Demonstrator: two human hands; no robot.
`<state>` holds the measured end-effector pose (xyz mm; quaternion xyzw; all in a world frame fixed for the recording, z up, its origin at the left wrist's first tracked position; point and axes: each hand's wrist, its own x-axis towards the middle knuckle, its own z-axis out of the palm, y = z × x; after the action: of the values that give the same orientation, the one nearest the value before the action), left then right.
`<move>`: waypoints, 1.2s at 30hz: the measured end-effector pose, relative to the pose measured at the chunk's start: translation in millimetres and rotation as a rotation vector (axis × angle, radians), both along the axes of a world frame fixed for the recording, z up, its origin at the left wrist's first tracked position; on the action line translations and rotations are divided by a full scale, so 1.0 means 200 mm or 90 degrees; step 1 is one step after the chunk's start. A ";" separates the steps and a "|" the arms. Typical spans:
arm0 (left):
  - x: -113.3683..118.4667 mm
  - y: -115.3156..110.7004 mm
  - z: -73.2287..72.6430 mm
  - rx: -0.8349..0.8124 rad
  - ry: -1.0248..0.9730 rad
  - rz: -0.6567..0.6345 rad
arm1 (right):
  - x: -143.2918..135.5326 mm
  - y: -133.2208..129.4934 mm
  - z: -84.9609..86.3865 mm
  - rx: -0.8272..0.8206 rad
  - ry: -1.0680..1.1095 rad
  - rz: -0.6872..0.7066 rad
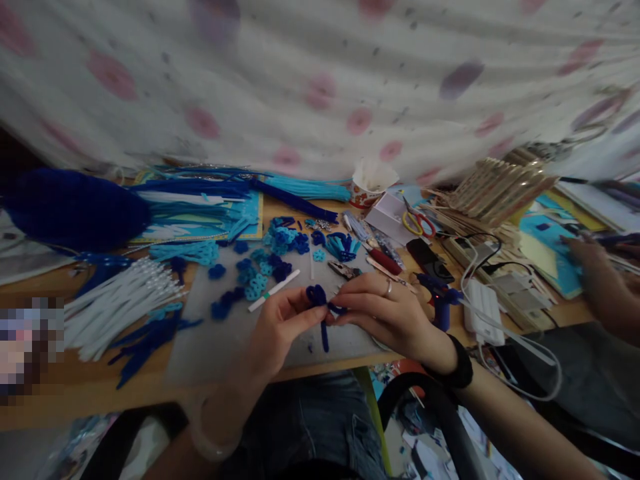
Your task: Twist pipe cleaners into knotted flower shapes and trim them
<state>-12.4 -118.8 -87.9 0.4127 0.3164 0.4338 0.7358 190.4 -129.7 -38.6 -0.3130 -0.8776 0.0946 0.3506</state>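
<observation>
Just above the front edge of the worktop [135,392], the left hand [285,323] is pinching a looped dark-blue fuzzy stem [316,295] between thumb and fingers, while the right hand [385,307] is narrowly gripping a dark-blue bend beside it, its fingers hiding whether the two are joining. Behind that hand, pliers [343,269] are lying partly covered. Toward the worktop's right end, another person's hand [595,267] is showing, its arm cut off and its grip impossible to tell.
</observation>
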 end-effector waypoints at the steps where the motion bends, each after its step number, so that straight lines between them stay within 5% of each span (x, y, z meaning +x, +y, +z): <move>1: 0.00 0.00 0.00 0.006 0.014 -0.005 | 0.00 0.01 0.00 0.017 -0.012 0.010; 7: 0.01 -0.04 0.02 0.122 0.126 0.003 | -0.02 0.02 -0.01 -0.057 -0.001 -0.043; 12: 0.02 -0.03 0.02 0.392 0.283 0.111 | -0.06 -0.01 -0.02 -0.569 0.146 -0.147; 14: 0.02 -0.01 0.02 0.389 0.294 0.085 | -0.06 0.00 -0.02 -0.656 0.188 -0.158; 19: 0.00 0.02 0.02 0.151 0.161 -0.034 | -0.05 0.01 0.00 -0.569 0.216 -0.171; 24: 0.01 0.02 0.01 0.059 0.145 0.048 | -0.05 0.01 0.00 -0.502 0.174 -0.152; 29: 0.02 0.04 0.00 0.084 0.178 0.052 | -0.06 0.01 0.01 -0.444 0.116 -0.162; 36: 0.00 0.07 0.03 0.210 0.195 0.014 | -0.09 0.00 -0.01 -0.583 0.241 -0.173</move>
<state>-11.8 -104.8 -81.4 0.5852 0.3537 0.4199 0.5968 172.2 -130.7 -41.1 -0.5229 -0.6186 0.4781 0.3396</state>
